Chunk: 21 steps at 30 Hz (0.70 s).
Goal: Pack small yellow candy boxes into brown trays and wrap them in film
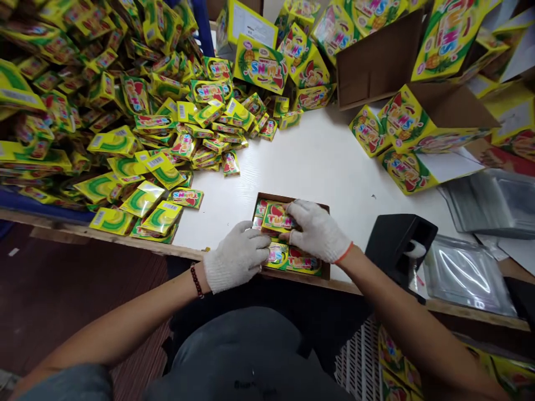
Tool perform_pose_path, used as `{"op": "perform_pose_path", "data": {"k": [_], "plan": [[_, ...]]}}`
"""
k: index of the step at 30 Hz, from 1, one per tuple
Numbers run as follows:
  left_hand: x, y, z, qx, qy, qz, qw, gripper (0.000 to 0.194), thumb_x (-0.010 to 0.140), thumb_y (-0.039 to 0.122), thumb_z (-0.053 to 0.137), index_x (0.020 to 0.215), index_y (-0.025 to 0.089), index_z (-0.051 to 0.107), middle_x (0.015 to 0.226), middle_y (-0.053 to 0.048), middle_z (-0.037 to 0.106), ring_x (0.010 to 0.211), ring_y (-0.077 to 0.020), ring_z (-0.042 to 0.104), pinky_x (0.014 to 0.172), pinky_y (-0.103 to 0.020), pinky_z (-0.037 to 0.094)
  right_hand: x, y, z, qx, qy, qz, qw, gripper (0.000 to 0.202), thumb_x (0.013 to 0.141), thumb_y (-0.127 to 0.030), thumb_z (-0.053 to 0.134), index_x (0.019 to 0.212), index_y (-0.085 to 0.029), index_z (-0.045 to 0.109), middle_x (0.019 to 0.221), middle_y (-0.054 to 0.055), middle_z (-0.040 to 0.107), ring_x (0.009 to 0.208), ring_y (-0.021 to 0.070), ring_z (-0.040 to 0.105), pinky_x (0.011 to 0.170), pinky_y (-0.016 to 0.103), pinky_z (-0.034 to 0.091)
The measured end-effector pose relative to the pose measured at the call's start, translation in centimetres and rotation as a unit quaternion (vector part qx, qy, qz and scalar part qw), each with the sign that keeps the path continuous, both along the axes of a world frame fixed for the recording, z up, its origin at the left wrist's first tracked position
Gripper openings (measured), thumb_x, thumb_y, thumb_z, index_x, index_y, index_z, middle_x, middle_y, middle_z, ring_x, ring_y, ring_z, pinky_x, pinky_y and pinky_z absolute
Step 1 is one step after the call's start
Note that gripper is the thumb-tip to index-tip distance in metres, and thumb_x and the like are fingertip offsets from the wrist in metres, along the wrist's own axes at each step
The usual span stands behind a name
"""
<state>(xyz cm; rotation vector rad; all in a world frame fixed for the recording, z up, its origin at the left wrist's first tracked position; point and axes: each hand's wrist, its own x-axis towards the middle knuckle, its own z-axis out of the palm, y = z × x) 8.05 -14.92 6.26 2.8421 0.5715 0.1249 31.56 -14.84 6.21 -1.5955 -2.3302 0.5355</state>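
Observation:
In front of me an open brown carton point(326, 269) stands at the table's near edge, with small yellow-green TWINS packs point(301, 263) lying flat inside. My right hand point(318, 229), in a white knitted glove, pinches a TWINS pack point(273, 218) by its right end, over the carton's upper half. My left hand point(240, 256), gloved too, lies at the carton's left wall with its fingers bent together over the edge. Its thumb is hidden. A loose pack point(186, 198) lies on the table to the left of the carton.
A big heap of packs point(167, 122) covers the left side of the white table point(292, 161). TWINS display boxes point(261, 64) stand at the back and right. A black tape dispenser point(395, 250) and clear plastic sheets point(463, 273) lie right of the carton.

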Motion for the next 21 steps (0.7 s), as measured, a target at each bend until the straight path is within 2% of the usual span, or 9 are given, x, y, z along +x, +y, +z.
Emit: {"op": "perform_pose_path", "data": {"k": [4, 7, 10, 12, 14, 18, 21], "plan": [[-2.5, -0.5, 0.8, -0.035, -0.056, 0.040, 0.997, 0.012, 0.092, 0.024, 0.056, 0.090, 0.021, 0.067, 0.100, -0.004, 0.071, 0.095, -0.0175, 0.063, 0.091, -0.035, 0.046, -2.1, -0.7, -2.9, 0.010, 0.019, 0.031, 0.999, 0.019, 0.090, -0.026, 0.056, 0.105, -0.018, 0.066, 0.101, 0.011, 0.068, 0.093, 0.0261, 0.060, 0.083, 0.038, 0.046], [-6.2, 1.8, 0.3, 0.014, -0.008, 0.177, 0.984, 0.018, 0.088, 0.018, 0.053, 0.098, 0.020, 0.068, 0.108, -0.009, 0.068, 0.099, -0.0223, 0.062, 0.090, -0.038, 0.048, -2.8, -1.7, -4.2, 0.047, 0.076, 0.036, 0.995, 0.021, 0.095, -0.025, 0.051, 0.109, -0.019, 0.065, 0.103, 0.012, 0.070, 0.093, 0.0265, 0.063, 0.083, 0.040, 0.049], [-10.3, 5.7, -0.8, 0.053, 0.101, 0.326, 0.939, 0.025, 0.082, 0.016, 0.054, 0.104, 0.017, 0.067, 0.113, -0.015, 0.064, 0.105, -0.0297, 0.059, 0.090, -0.044, 0.047, -3.0, -2.4, -4.8, 0.073, 0.097, 0.036, 0.992, 0.025, 0.095, -0.027, 0.052, 0.115, -0.018, 0.065, 0.107, 0.014, 0.071, 0.097, 0.0288, 0.065, 0.087, 0.044, 0.051], [-12.2, 8.3, -1.5, 0.056, 0.158, 0.349, 0.922, 0.035, 0.080, 0.013, 0.054, 0.113, 0.016, 0.064, 0.117, -0.017, 0.061, 0.107, -0.0317, 0.057, 0.090, -0.045, 0.045, -3.1, -2.4, -4.6, 0.065, 0.097, 0.035, 0.993, 0.026, 0.096, -0.028, 0.052, 0.116, -0.018, 0.065, 0.107, 0.014, 0.072, 0.099, 0.0289, 0.066, 0.088, 0.044, 0.052], [-13.0, 10.5, -2.0, 0.054, 0.185, 0.341, 0.920, 0.041, 0.079, 0.014, 0.054, 0.119, 0.017, 0.061, 0.119, -0.017, 0.060, 0.108, -0.0320, 0.055, 0.090, -0.044, 0.043, -3.0, -2.1, -3.7, 0.040, 0.096, 0.025, 0.994, 0.026, 0.095, -0.027, 0.051, 0.114, -0.019, 0.067, 0.104, 0.012, 0.072, 0.098, 0.0279, 0.067, 0.088, 0.043, 0.053], [-12.3, 13.7, -2.6, 0.041, 0.191, 0.354, 0.915, 0.033, 0.075, 0.027, 0.064, 0.107, 0.018, 0.063, 0.112, -0.014, 0.062, 0.106, -0.0313, 0.055, 0.090, -0.041, 0.041, -2.2, -1.2, -1.4, 0.017, 0.133, -0.054, 0.990, 0.026, 0.095, -0.031, 0.049, 0.110, -0.021, 0.068, 0.100, 0.009, 0.072, 0.094, 0.0255, 0.068, 0.085, 0.041, 0.055], [-11.0, 14.6, -2.7, -0.012, 0.148, 0.360, 0.921, 0.032, 0.067, 0.028, 0.070, 0.097, 0.018, 0.063, 0.099, -0.011, 0.064, 0.096, -0.0282, 0.058, 0.085, -0.037, 0.044, -1.5, -0.7, -0.6, 0.027, 0.185, -0.130, 0.974, 0.028, 0.094, -0.035, 0.050, 0.114, -0.023, 0.066, 0.106, 0.008, 0.073, 0.098, 0.0256, 0.068, 0.088, 0.042, 0.056]]}}
